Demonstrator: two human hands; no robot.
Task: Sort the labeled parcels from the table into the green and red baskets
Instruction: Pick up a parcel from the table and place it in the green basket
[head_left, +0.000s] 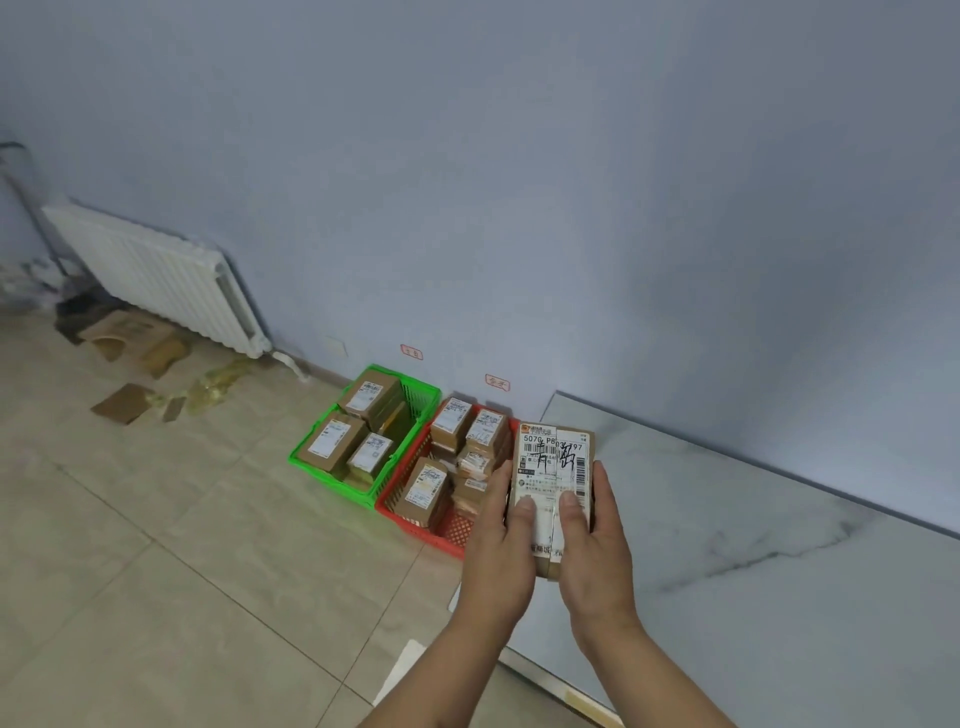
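Note:
I hold a brown cardboard parcel (553, 467) with a white shipping label and black handwritten characters, above the left edge of the marble table (753, 545). My left hand (498, 551) grips its left side, thumb on the label. My right hand (592, 545) grips its right side, thumb also on the label. On the floor to the left sit a green basket (311, 465) with three visible parcels and a red basket (410, 522) with several parcels. The held parcel hides the red basket's right end.
Two small red-framed signs (497, 383) are stuck on the wall behind the baskets. A white radiator (156, 275) stands at the left wall, with cardboard scraps (124, 402) and tape on the tiled floor below it.

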